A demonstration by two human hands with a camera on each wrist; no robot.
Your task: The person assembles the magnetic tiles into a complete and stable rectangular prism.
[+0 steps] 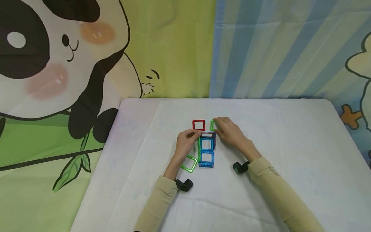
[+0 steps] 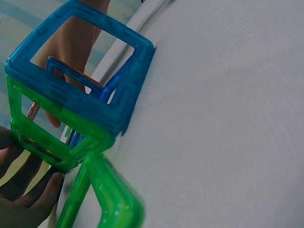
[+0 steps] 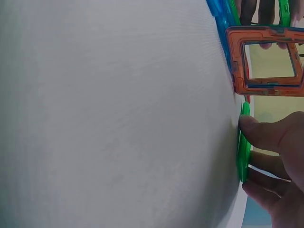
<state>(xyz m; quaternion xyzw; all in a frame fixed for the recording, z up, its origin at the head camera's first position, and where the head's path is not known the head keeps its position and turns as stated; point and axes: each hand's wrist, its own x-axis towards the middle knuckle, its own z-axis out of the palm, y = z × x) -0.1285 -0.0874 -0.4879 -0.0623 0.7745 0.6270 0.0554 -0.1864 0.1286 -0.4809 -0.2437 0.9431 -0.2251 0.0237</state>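
- My right hand (image 1: 230,130), right of centre in the frame: thumb and fingers pinch a green square magnetic tile (image 3: 243,156) by its opposite edges, just beyond the upper right of the build.
- My left hand (image 1: 185,141), near centre: fingers bent, fingertips at the far end of the build's green side wall (image 1: 199,148). Cannot tell whether they pinch it or only touch.
- The build stands at frame centre, between my hands: two blue square tiles (image 1: 206,152) in line, one above the other in the frame, joined to the green wall on their left. In the right wrist view an orange square tile (image 3: 237,61) stands upright on it.
- Red square tile (image 1: 198,120): flat, just above the build, left of the pinched green one.
- Second green tile (image 1: 194,166): lower left of the build, partly behind my left hand; contact with the wall unclear.
- Further out: black wrist cameras (image 1: 184,185) at my beige cuffs, white tabletop (image 1: 290,145) below everything.
- Upper left: panda backdrop (image 1: 174,48); upper right: blue-striped backdrop (image 1: 290,48).
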